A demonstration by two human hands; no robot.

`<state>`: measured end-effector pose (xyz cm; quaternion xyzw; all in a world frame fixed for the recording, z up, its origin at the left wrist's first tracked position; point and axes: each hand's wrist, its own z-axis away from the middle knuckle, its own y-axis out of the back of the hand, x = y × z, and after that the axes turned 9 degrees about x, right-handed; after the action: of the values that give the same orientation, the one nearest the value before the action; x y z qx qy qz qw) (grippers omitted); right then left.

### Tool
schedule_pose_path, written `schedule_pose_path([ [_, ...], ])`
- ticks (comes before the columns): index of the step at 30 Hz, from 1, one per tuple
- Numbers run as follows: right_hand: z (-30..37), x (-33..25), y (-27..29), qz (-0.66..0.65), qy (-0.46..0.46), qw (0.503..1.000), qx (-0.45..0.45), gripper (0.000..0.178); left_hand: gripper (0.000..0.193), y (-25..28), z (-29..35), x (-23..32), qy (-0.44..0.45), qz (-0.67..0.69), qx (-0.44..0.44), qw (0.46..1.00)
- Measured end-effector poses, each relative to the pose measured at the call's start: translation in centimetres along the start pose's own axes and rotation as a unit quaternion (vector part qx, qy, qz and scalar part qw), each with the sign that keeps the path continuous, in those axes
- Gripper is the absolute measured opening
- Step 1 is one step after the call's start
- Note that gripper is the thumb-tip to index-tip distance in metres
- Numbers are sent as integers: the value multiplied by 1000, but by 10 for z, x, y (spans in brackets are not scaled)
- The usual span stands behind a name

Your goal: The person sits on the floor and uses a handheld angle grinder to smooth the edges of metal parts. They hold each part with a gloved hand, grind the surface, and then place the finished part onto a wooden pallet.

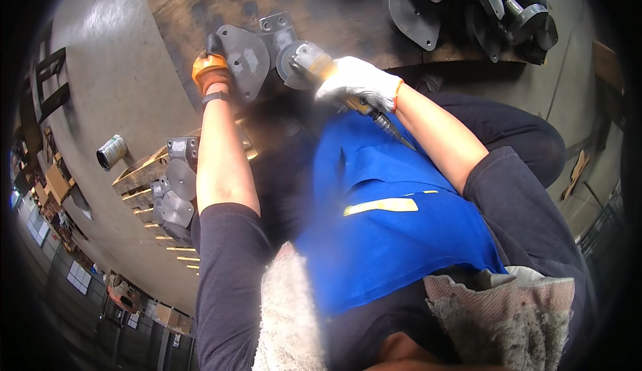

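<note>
My left hand [211,71], in an orange glove with dark fingertips, grips the left edge of a grey metal bracket [249,65]. The bracket has a rounded plate with holes and a smaller drilled plate [275,25] beside it. It lies on the worn wooden table top. In a white glove, my right hand [360,82] is closed around an air-powered angle grinder [313,62]. Its round disc [286,62] is at the bracket's right side; whether they touch I cannot tell. An air hose fitting [386,124] trails from the grinder toward my blue apron.
Several similar metal brackets [413,13] are heaped at the table's far right. More brackets [178,197] sit on a wooden pallet [144,169] at my lower left. A metal can [112,152] lies on the floor left of it. The wooden table [334,10] ends just before my lap.
</note>
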<state>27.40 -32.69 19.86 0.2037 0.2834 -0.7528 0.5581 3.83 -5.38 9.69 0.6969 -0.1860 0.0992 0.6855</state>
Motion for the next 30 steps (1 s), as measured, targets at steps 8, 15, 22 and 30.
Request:
schedule_pose_path([
  [8,3,6,2,-24,21,999,7,21,54,8,1,15,102,31,-21,994],
  [15,15,12,9,29,34,999,19,21,72,7,0,12,64,29,-28,997],
  [22,5,2,4,-15,-8,1000,5,20,75,31,14,46,100,25,-28,994],
  [30,10,6,4,-2,-5,1000,23,23,75,4,1,10,44,41,-21,998],
])
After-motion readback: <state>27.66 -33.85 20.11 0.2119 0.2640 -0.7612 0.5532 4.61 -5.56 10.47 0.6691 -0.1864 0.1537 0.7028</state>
